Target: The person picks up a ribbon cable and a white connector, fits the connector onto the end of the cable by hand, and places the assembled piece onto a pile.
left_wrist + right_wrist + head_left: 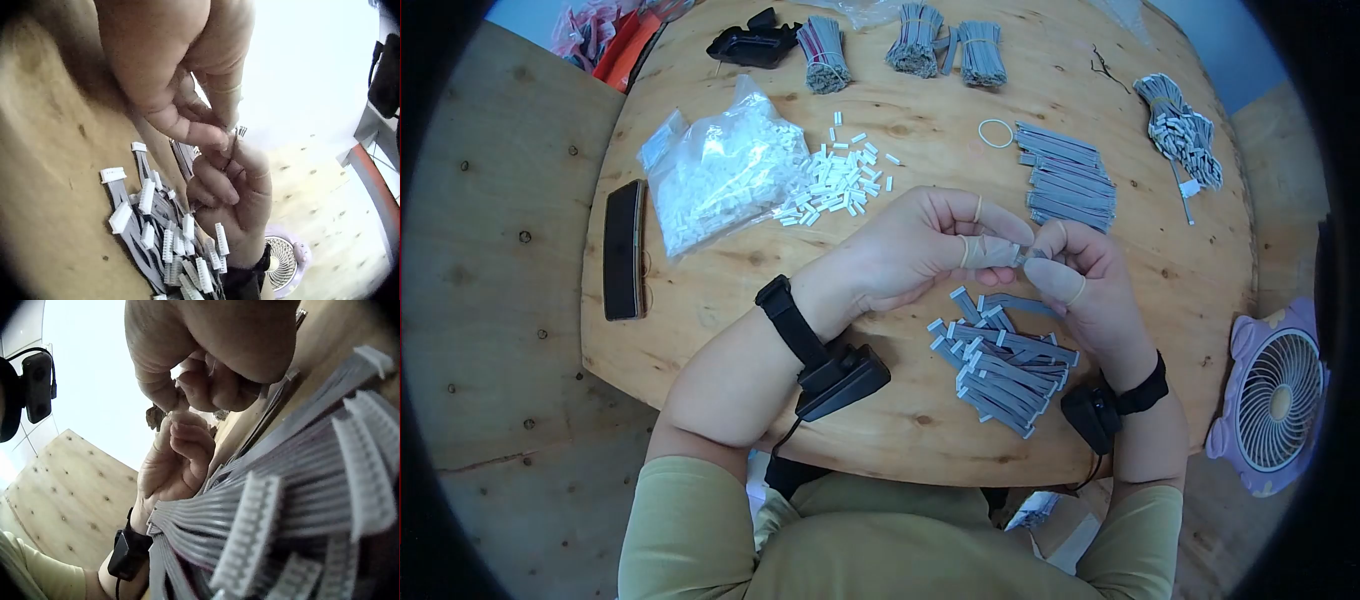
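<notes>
In front of the chest both hands meet, fingertip to fingertip. My left hand (915,245) pinches a small white connector (1018,255), mostly hidden by the thumb and fingers. Facing it, my right hand (1090,280) pinches the end of a grey ribbon cable (1037,255) between thumb and index finger. Thin metal wire ends (241,131) stick up between the fingertips in the left wrist view. Pale finger covers sit on several fingertips. Just below the hands lies a heap of short ribbon cables (1010,370) with white connectors on their ends.
Loose white connectors (840,180) spill beside a clear plastic bag (730,170) full of them. Flat grey cables (1070,175) lie beyond the right hand, near a rubber band (995,133). Tied cable bundles (915,42) line the back. A phone (624,250) lies left; a purple fan (1275,395) stands right.
</notes>
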The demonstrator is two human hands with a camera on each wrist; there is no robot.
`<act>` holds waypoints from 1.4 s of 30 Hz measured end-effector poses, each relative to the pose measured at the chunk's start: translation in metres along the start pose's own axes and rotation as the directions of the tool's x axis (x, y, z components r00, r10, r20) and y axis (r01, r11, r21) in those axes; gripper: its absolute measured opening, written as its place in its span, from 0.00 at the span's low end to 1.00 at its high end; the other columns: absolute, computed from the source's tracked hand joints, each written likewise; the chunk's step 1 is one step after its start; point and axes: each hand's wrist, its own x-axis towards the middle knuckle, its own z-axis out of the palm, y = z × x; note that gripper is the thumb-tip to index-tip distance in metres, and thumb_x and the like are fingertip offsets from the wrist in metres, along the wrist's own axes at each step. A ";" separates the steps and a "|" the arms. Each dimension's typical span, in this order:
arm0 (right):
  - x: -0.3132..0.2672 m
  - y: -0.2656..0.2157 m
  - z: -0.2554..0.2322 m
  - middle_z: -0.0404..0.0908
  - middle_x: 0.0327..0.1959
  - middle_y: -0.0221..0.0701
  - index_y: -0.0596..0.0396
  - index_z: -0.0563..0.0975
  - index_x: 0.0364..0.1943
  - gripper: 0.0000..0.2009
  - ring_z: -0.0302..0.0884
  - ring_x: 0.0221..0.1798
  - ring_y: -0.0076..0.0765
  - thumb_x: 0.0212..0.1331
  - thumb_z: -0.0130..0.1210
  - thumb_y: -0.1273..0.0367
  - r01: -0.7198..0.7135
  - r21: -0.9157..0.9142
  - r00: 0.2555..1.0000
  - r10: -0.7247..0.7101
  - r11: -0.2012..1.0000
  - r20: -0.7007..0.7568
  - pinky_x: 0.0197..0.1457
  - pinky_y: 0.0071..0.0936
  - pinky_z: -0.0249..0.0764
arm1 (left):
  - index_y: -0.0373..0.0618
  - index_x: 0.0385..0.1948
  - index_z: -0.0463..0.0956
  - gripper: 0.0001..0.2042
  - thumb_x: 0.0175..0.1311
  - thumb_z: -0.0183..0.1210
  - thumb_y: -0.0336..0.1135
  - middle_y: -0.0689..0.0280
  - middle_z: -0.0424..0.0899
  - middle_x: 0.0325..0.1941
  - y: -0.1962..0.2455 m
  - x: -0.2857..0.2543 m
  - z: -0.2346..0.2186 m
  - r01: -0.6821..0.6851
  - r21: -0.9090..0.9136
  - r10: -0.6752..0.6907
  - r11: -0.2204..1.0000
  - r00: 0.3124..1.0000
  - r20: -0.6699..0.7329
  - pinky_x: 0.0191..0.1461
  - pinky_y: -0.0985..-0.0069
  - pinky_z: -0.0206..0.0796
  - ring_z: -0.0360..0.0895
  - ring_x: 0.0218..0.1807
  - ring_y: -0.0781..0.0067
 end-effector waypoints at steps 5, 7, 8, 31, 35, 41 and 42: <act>0.000 0.000 0.000 0.73 0.26 0.23 0.58 0.72 0.27 0.03 0.69 0.28 0.13 0.49 0.54 0.75 0.018 0.021 0.999 -0.019 1.000 0.045 0.33 0.11 0.66 | 0.34 0.35 0.72 0.08 0.54 0.54 0.26 0.61 0.78 0.30 -0.001 0.000 0.000 0.013 -0.022 -0.014 1.000 0.999 -0.034 0.37 0.83 0.70 0.76 0.30 0.77; 0.000 -0.001 0.001 0.73 0.27 0.24 0.58 0.72 0.27 0.03 0.69 0.29 0.14 0.49 0.54 0.75 0.014 0.039 0.998 -0.016 0.999 0.054 0.34 0.12 0.67 | 0.34 0.35 0.73 0.09 0.54 0.55 0.26 0.61 0.78 0.30 -0.001 0.000 0.000 0.014 -0.011 -0.015 1.000 0.999 -0.029 0.36 0.83 0.71 0.76 0.29 0.77; -0.001 -0.001 0.001 0.73 0.27 0.24 0.59 0.72 0.27 0.04 0.70 0.29 0.14 0.49 0.54 0.75 0.012 0.048 0.998 -0.015 0.999 0.059 0.35 0.13 0.67 | 0.34 0.35 0.73 0.09 0.53 0.55 0.26 0.61 0.78 0.30 -0.001 0.000 0.000 0.015 -0.005 -0.015 1.000 1.000 -0.027 0.36 0.83 0.71 0.76 0.29 0.77; -0.001 0.004 0.001 0.73 0.24 0.23 0.58 0.72 0.26 0.04 0.67 0.25 0.12 0.48 0.55 0.74 0.076 -0.083 0.996 -0.079 0.994 -0.031 0.27 0.10 0.64 | 0.33 0.37 0.73 0.12 0.50 0.57 0.24 0.58 0.78 0.33 -0.001 0.000 0.000 0.006 0.013 -0.005 1.000 1.000 -0.029 0.39 0.79 0.71 0.77 0.33 0.72; -0.001 0.003 0.003 0.74 0.24 0.24 0.59 0.72 0.26 0.04 0.69 0.26 0.13 0.49 0.54 0.74 0.082 -0.096 0.995 -0.088 0.992 -0.055 0.29 0.11 0.66 | 0.33 0.37 0.73 0.11 0.50 0.57 0.24 0.58 0.78 0.33 -0.002 0.001 -0.001 -0.002 0.057 0.004 0.998 0.999 -0.047 0.38 0.79 0.71 0.77 0.33 0.72; -0.001 0.002 0.004 0.76 0.27 0.29 0.60 0.72 0.27 0.04 0.72 0.29 0.16 0.50 0.54 0.74 0.042 -0.085 0.998 -0.047 0.995 -0.050 0.33 0.14 0.69 | 0.33 0.36 0.73 0.10 0.52 0.56 0.24 0.58 0.78 0.33 0.000 0.000 0.003 -0.021 0.152 0.033 0.988 0.996 -0.080 0.38 0.80 0.71 0.77 0.34 0.73; -0.001 0.002 0.004 0.76 0.27 0.29 0.60 0.72 0.27 0.04 0.72 0.30 0.17 0.50 0.53 0.74 0.040 -0.075 0.998 -0.044 0.996 -0.054 0.34 0.14 0.69 | 0.33 0.36 0.73 0.10 0.52 0.55 0.24 0.58 0.78 0.33 0.000 0.000 0.003 -0.029 0.168 0.045 0.985 0.995 -0.092 0.38 0.80 0.71 0.77 0.34 0.73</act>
